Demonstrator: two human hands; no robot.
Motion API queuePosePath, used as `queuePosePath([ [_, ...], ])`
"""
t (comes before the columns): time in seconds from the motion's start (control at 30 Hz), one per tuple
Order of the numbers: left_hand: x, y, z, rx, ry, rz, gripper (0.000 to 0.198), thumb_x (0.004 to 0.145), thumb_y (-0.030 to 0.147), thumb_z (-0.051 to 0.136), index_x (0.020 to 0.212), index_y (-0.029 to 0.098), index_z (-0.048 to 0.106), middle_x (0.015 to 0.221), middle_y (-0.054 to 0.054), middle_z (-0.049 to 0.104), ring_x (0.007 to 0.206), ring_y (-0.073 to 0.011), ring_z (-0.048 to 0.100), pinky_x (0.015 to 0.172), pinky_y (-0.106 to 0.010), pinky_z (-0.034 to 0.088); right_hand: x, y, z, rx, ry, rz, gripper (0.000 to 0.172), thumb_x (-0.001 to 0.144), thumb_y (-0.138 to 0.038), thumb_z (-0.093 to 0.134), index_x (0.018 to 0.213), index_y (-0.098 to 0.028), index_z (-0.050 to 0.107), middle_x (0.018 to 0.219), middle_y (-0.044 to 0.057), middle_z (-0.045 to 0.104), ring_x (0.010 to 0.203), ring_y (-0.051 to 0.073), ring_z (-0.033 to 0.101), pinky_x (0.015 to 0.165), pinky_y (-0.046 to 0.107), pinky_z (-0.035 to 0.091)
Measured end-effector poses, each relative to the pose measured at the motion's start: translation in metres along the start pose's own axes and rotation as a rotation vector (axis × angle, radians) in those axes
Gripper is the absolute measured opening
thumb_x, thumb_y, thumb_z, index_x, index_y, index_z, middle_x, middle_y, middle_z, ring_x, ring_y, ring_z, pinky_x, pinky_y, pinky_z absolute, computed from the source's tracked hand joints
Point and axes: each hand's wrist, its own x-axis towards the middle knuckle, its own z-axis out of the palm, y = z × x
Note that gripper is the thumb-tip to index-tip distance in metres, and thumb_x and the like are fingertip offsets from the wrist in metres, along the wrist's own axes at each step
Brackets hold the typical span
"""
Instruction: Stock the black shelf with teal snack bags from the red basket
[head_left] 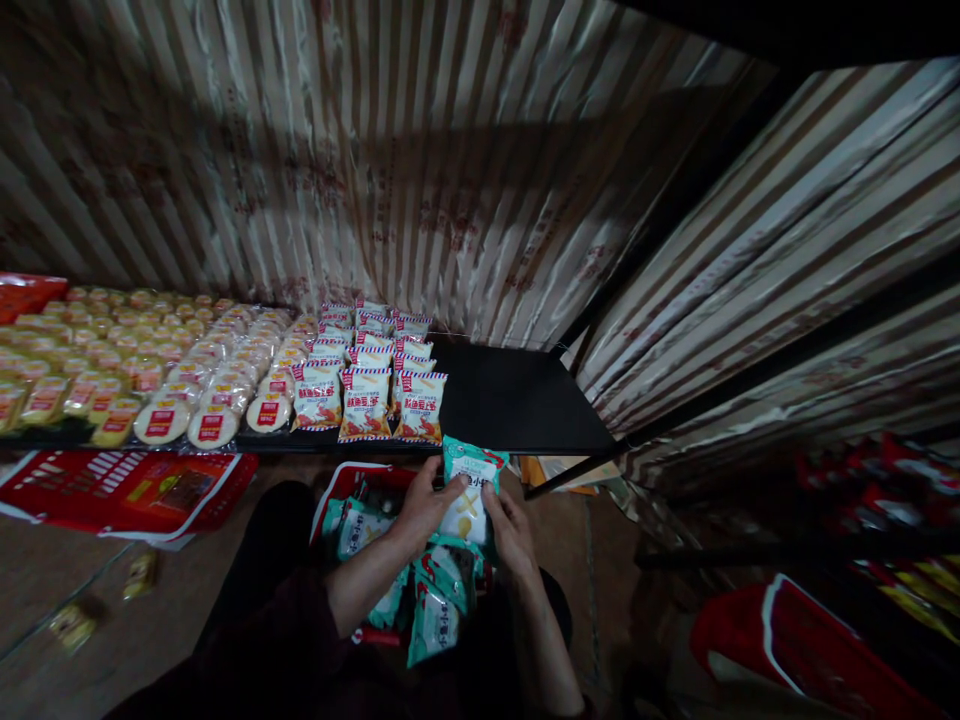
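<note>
Between my two hands is a green-and-white snack bag point(466, 505), held upright at the shelf's front edge. My left hand point(427, 500) grips its left side with the thumb on the front. On the opposite side, my right hand point(510, 525) is closed around the edge. Below my forearms, a red basket point(324, 500) holds several more bags of the same green kind point(364, 528). Part of the basket is hidden by my arms. Just beyond my hands, rows of white snack bags with red print point(365, 402) stand on the black shelf point(517, 405).
Rows of round wrapped cakes point(214, 420) and small yellow packs point(82, 390) fill the shelf's left. Another red basket point(135, 490) lies below it, near two yellow packets point(73, 627) on the floor. A dark shelf post point(675, 230) and a red basket point(810, 640) stand right.
</note>
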Motion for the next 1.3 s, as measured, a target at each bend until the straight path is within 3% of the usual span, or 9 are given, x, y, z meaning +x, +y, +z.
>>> queuePosePath([
  [0.2,0.020,-0.006,0.005,0.023,0.044,0.016,0.035,0.070,0.034,0.069,0.098,0.016,0.058,0.100,-0.008,0.067,0.090,-0.0211,0.064,0.079,-0.031,0.050,0.020,-0.007,0.000,-0.032,-0.005,-0.009,0.060,0.058,-0.061,0.073,0.097,-0.016,0.069,0.085,0.009,0.074,0.080,0.029,0.069,0.063,0.034,0.054],
  [0.5,0.064,-0.018,0.014,0.177,0.115,0.155,0.025,0.076,0.027,0.061,0.099,0.018,0.057,0.101,-0.007,0.068,0.093,-0.0202,0.063,0.084,-0.032,0.048,0.040,-0.016,-0.009,-0.107,0.034,-0.146,0.060,0.064,-0.053,0.074,0.113,-0.020,0.063,0.103,0.007,0.071,0.098,0.025,0.064,0.075,0.029,0.054],
  [0.67,0.077,-0.011,0.022,0.243,0.128,0.176,0.026,0.075,0.028,0.064,0.099,0.020,0.058,0.099,-0.005,0.068,0.093,-0.0198,0.062,0.085,-0.031,0.047,0.057,-0.013,-0.009,-0.043,0.047,-0.123,0.064,0.063,-0.052,0.074,0.116,-0.019,0.060,0.094,0.006,0.072,0.085,0.023,0.067,0.068,0.029,0.054],
  [0.87,0.101,0.002,0.029,0.283,0.125,0.181,0.040,0.074,0.027,0.064,0.113,0.022,0.055,0.109,-0.007,0.066,0.104,-0.0223,0.060,0.095,-0.035,0.043,0.088,-0.017,-0.009,-0.068,0.070,-0.175,0.059,0.061,-0.054,0.073,0.110,-0.022,0.065,0.085,0.004,0.073,0.072,0.022,0.067,0.059,0.030,0.053],
  [1.0,0.116,0.013,0.033,0.408,0.166,0.213,0.056,0.076,0.022,0.058,0.130,0.016,0.043,0.130,-0.014,0.055,0.118,-0.0245,0.052,0.104,-0.038,0.036,0.116,-0.024,-0.010,-0.057,0.067,-0.169,0.055,0.061,-0.056,0.072,0.103,-0.020,0.068,0.083,0.005,0.073,0.071,0.022,0.067,0.059,0.029,0.052],
  [1.17,0.124,0.026,0.042,0.635,0.126,0.353,0.060,0.074,0.014,0.053,0.133,0.014,0.043,0.142,-0.014,0.042,0.133,-0.0251,0.036,0.112,-0.037,0.025,0.155,-0.035,-0.002,-0.040,0.057,-0.239,0.048,0.064,-0.054,0.072,0.096,-0.019,0.068,0.086,0.003,0.073,0.073,0.019,0.065,0.065,0.027,0.050],
  [1.3,0.134,0.035,0.050,0.742,0.101,0.304,0.065,0.073,0.012,0.052,0.136,0.007,0.038,0.148,-0.020,0.029,0.139,-0.0283,0.024,0.114,-0.039,0.019,0.175,-0.049,0.012,-0.032,0.055,-0.290,0.048,0.062,-0.053,0.073,0.093,-0.017,0.067,0.088,0.004,0.072,0.078,0.019,0.065,0.070,0.028,0.050],
])
